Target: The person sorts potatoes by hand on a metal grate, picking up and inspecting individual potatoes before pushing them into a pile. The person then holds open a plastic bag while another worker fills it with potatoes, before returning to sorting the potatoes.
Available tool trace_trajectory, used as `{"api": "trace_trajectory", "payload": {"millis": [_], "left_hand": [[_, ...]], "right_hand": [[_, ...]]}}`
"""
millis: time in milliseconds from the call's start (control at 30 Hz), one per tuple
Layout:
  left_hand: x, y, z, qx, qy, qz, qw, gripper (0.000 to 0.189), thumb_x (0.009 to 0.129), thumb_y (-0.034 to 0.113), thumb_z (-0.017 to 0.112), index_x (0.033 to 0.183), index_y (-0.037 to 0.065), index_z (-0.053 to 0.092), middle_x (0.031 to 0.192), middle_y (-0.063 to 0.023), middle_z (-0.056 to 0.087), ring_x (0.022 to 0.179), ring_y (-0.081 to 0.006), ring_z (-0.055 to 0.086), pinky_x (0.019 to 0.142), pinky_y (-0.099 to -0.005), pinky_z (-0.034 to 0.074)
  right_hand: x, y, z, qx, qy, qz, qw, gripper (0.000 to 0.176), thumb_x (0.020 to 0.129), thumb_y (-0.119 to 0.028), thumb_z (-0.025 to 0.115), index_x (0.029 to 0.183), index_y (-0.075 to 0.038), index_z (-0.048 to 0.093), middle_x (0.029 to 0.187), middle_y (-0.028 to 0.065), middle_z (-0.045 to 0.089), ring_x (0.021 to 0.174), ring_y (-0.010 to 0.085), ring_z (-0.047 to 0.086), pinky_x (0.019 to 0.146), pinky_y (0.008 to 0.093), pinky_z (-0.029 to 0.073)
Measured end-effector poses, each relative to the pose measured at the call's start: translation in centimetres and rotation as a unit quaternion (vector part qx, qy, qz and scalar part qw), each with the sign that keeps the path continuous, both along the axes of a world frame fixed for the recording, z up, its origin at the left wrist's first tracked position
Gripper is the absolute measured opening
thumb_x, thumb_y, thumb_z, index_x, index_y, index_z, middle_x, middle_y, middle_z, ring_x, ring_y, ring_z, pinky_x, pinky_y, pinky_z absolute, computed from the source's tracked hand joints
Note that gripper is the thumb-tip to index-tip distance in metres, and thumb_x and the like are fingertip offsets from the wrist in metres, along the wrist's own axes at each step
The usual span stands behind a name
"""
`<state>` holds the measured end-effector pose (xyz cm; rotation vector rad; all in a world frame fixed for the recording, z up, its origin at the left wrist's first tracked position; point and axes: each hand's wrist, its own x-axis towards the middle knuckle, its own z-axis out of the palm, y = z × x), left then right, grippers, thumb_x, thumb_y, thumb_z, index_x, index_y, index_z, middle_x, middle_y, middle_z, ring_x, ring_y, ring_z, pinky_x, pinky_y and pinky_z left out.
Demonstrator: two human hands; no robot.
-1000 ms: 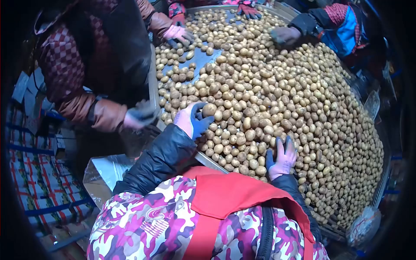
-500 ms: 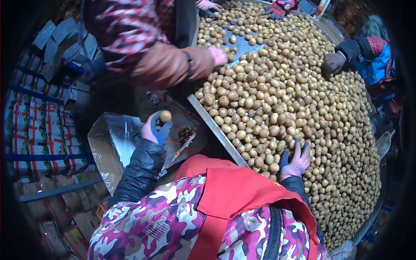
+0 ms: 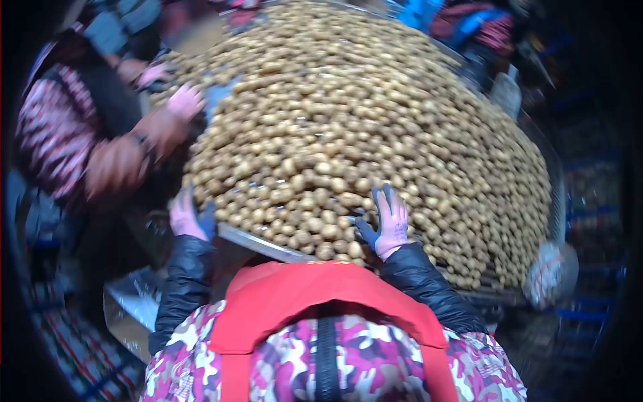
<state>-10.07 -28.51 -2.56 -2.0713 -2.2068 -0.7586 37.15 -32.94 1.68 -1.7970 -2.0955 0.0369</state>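
Note:
A large heap of small tan potatoes (image 3: 321,154) covers a metal-edged sorting table (image 3: 268,249) in front of me. My left hand (image 3: 191,216), in a pink and grey-blue glove, is at the table's near left edge beside the heap. Its thumb and fingers are apart, and I see no potato in it. My right hand (image 3: 390,224), gloved alike, lies on the near potatoes with thumb and fingers spread. Its palm side is turned partly away, and nothing held shows there.
At left, a co-worker's pink-gloved hand (image 3: 186,102) is at the heap's edge. Another person in blue (image 3: 418,13) stands at the far side. A box with a clear plastic liner (image 3: 137,295) is low left. A filled clear bag (image 3: 550,275) hangs by the table's right corner.
The view has swung right. My left hand has come from above the lined box to the table edge, and the potato it held no longer shows. My right hand stays on the heap.

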Motion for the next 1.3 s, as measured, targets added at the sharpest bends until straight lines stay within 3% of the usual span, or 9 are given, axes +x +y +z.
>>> {"api": "trace_trajectory", "payload": {"millis": [167,267,367,433,500,600,633,967,1300], "left_hand": [[0.4,3.8,-0.6,-0.21,0.006,0.198,0.957,0.068,0.09,0.05,0.068,0.15,0.025,0.05,0.147,-0.0162,0.052,0.136,-0.0387,0.047,0.114,-0.0557,0.034],[-1.6,4.0,-3.6,-0.143,0.033,0.135,0.98,0.06,0.093,0.049,0.065,0.149,0.03,0.051,0.149,-0.0139,0.05,0.141,-0.0342,0.042,0.117,-0.0563,0.028],[-1.3,4.9,-2.9,-0.204,0.032,0.168,0.964,0.056,0.094,0.051,0.064,0.146,0.033,0.054,0.15,-0.0132,0.05,0.142,-0.0338,0.042,0.118,-0.0589,0.026],[1.2,5.6,-1.0,-0.231,0.032,0.245,0.941,0.051,0.094,0.054,0.061,0.142,0.038,0.056,0.151,-0.0132,0.049,0.145,-0.0337,0.04,0.118,-0.0662,0.021],[2.2,5.8,0.0,-0.247,0.03,0.257,0.934,0.052,0.094,0.055,0.061,0.142,0.038,0.055,0.152,-0.0136,0.048,0.146,-0.0337,0.039,0.118,-0.067,0.022],[2.6,6.1,0.3,-0.256,0.042,0.264,0.929,0.052,0.094,0.053,0.062,0.143,0.037,0.055,0.152,-0.0141,0.048,0.145,-0.034,0.04,0.118,-0.0667,0.023],[2.6,6.0,0.3,-0.261,0.049,0.261,0.928,0.053,0.094,0.052,0.061,0.143,0.036,0.054,0.153,-0.0144,0.047,0.145,-0.0342,0.04,0.117,-0.0665,0.024],[3.1,6.3,0.8,-0.293,0.061,0.273,0.915,0.053,0.091,0.047,0.065,0.142,0.036,0.055,0.152,-0.013,0.046,0.145,-0.0322,0.04,0.119,-0.0614,0.025],[2.8,5.7,0.2,-0.263,0.024,0.264,0.928,0.059,0.083,0.039,0.074,0.14,0.035,0.057,0.149,-0.0116,0.047,0.146,-0.0314,0.037,0.12,-0.0623,0.021]], "right_hand": [[14.4,-7.5,1.0,0.041,-0.088,-0.226,0.969,0.072,0.082,-0.036,0.079,0.14,-0.001,0.054,0.139,0.0274,0.056,0.128,0.0461,0.052,0.11,0.0548,0.039],[23.9,-11.7,-2.6,0.021,0.055,-0.507,0.86,0.061,0.095,-0.043,0.069,0.14,-0.004,0.058,0.141,0.0244,0.057,0.13,0.0411,0.055,0.111,0.049,0.042],[19.6,-8.2,0.9,-0.066,-0.027,-0.575,0.815,0.071,0.095,-0.049,0.067,0.148,-0.004,0.05,0.142,0.0243,0.057,0.129,0.041,0.055,0.111,0.0473,0.042],[19.5,-5.2,-0.3,0.013,0.195,-0.515,0.835,0.078,0.092,-0.06,0.064,0.15,-0.009,0.048,0.14,0.0247,0.056,0.13,0.0432,0.053,0.109,0.0497,0.044],[14.8,-2.3,1.8,-0.034,0.002,-0.512,0.858,0.077,0.092,-0.056,0.067,0.147,-0.005,0.05,0.136,0.0256,0.058,0.127,0.0449,0.054,0.107,0.0515,0.045],[12.0,1.8,-1.0,0.106,0.144,-0.347,0.921,0.072,0.089,-0.052,0.073,0.142,-0.006,0.055,0.136,0.0268,0.057,0.123,0.0455,0.056,0.107,0.0535,0.045],[8.0,3.5,1.8,0.005,0.029,-0.345,0.938,0.074,0.086,-0.05,0.076,0.143,-0.009,0.055,0.142,0.0299,0.052,0.131,0.0458,0.052,0.109,0.0521,0.044],[-8.5,14.7,0.8,-0.012,0.093,-0.019,0.995,0.104,0.071,-0.055,0.086,0.155,-0.012,0.042,0.159,0.0273,0.035,0.137,0.0464,0.046,0.108,0.0525,0.045],[-20.7,29.4,1.2,-0.133,0.067,0.037,0.988,0.097,0.075,-0.054,0.083,0.155,-0.019,0.04,0.158,0.0256,0.031,0.119,0.0475,0.059,0.097,0.0498,0.054]]}}
